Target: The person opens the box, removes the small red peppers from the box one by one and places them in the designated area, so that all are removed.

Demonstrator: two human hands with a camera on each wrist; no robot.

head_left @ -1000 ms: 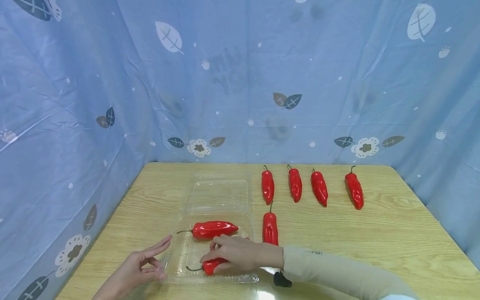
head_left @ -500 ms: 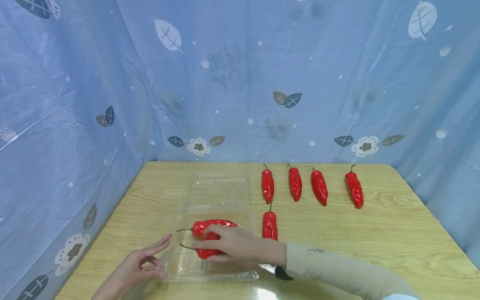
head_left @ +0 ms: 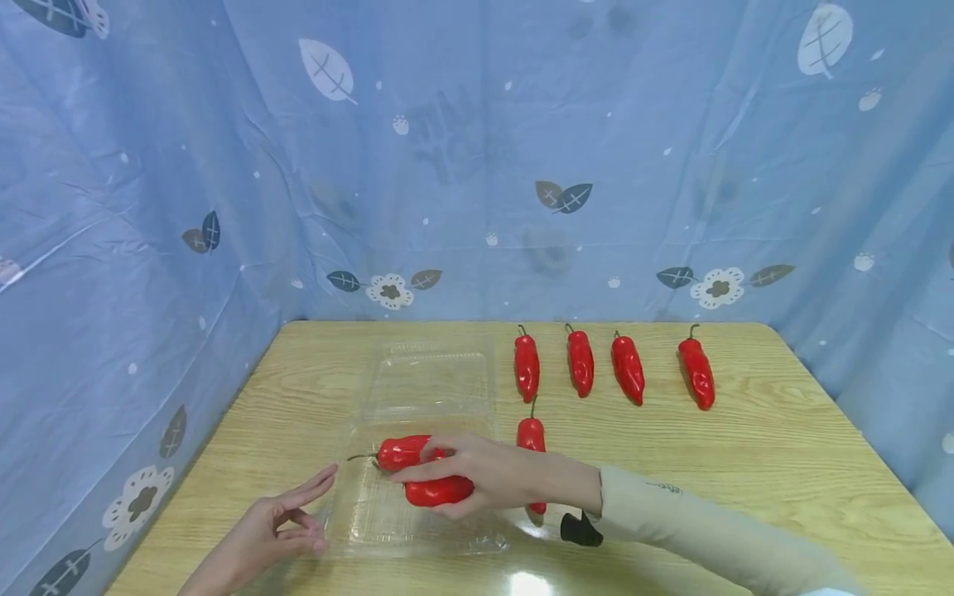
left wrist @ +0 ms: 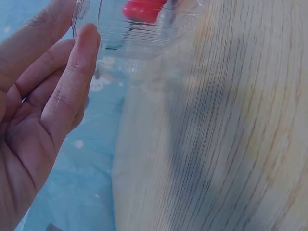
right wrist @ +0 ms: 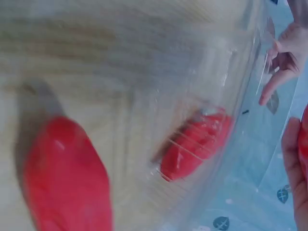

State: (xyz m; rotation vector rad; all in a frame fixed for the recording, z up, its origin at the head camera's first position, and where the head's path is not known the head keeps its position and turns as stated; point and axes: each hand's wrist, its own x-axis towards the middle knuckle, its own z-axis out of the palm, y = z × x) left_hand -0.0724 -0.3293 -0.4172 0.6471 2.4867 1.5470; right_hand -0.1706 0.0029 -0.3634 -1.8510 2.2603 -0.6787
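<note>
My right hand [head_left: 484, 472] grips a glossy red pepper [head_left: 438, 492] low over the near half of an opened clear plastic clamshell box [head_left: 373, 530]. The held pepper's stem end is covered by my fingers. Just behind it, a second red pepper [head_left: 398, 453] lies crosswise in the box, stem to the left; in the right wrist view this pepper [right wrist: 197, 144] shows through the clear plastic. At the box's left side is my left hand [head_left: 272, 530], its index finger stretched out and the other fingers bent. In the left wrist view its fingertip overlaps the box's edge.
To the right of the box one red pepper [head_left: 532, 434] lies on the wooden table [head_left: 708, 463]. Several more, such as a pepper [head_left: 696, 374] at the far right, line the back. Behind the near half lies the box's lid [head_left: 428, 377]. A blue curtain [head_left: 462, 165] encloses the table.
My right hand has carried its pepper away from the box's front edge and slightly right, toward the pepper lying behind. My left hand stays beside the box.
</note>
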